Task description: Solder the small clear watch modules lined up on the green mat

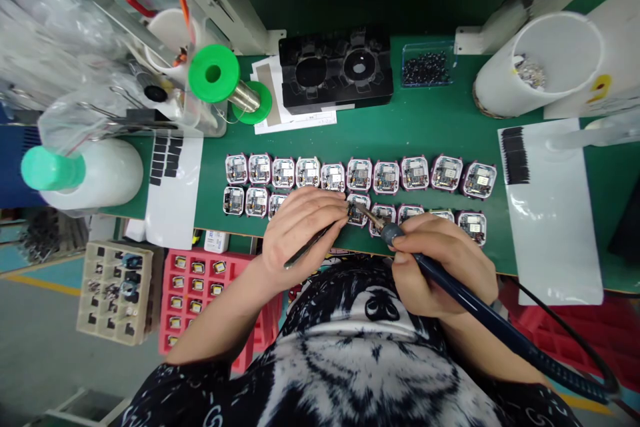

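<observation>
Two rows of small square watch cases with open circuit boards lie on the green bench. My right hand point(445, 260) grips a soldering iron point(387, 230), its tip at one watch case point(359, 208) in the front row. From the other side, my left hand point(305, 230) is closed on dark tweezers point(311, 245) whose points meet the same case near the iron's tip. Part of the front row is hidden by my hands. The back row, with a case point(359, 175) just beyond, shows fully.
A green solder spool point(214, 73) and black fixture point(336, 73) stand behind. A blue tray point(427, 65) holds tiny dark parts. White tubs, a green-capped bottle point(90, 173) and sheets with black strips point(515, 155) flank the rows. Red trays point(193, 263) sit below the bench edge.
</observation>
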A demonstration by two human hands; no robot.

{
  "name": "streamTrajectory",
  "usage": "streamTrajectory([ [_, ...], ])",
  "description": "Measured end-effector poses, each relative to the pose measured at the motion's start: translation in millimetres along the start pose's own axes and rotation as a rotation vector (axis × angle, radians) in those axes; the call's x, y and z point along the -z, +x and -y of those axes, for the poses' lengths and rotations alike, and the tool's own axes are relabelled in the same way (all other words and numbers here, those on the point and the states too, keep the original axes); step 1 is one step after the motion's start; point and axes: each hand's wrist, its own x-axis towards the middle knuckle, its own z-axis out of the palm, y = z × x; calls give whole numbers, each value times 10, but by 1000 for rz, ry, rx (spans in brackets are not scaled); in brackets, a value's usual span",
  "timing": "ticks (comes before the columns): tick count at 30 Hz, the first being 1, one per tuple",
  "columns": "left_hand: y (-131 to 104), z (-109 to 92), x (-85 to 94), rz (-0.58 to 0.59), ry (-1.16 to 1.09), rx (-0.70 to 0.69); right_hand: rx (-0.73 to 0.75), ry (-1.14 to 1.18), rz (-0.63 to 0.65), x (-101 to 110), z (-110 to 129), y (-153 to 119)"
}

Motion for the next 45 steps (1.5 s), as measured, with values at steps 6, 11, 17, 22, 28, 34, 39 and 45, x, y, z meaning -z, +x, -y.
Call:
streamTrajectory([
  [6, 22, 3, 2, 4, 29, -15, -3, 4, -3, 5, 6, -2],
  [11, 24, -1, 6, 20, 46, -9, -22, -2, 4, 3, 18, 11],
  [17, 24, -9, 4, 19, 52, 2, -13, 17, -11, -18, 12, 14],
  [22, 36, -15, 3, 21, 55, -12, -6, 28, -13, -8, 13, 6],
  [28, 25, -23, -11, 17, 71, -13, -17, 26, -19, -16, 19, 11],
  [34, 10, -8, -11, 24, 86, -28, -14, 36, -29, -27, 12, 9],
  [39, 25, -4, -3, 34, 88, -29, -21, 34, -27, -31, 2, 2],
  [45, 26, -1, -6, 23, 98, -43, -13, 36, -19, -41, -2, 5],
])
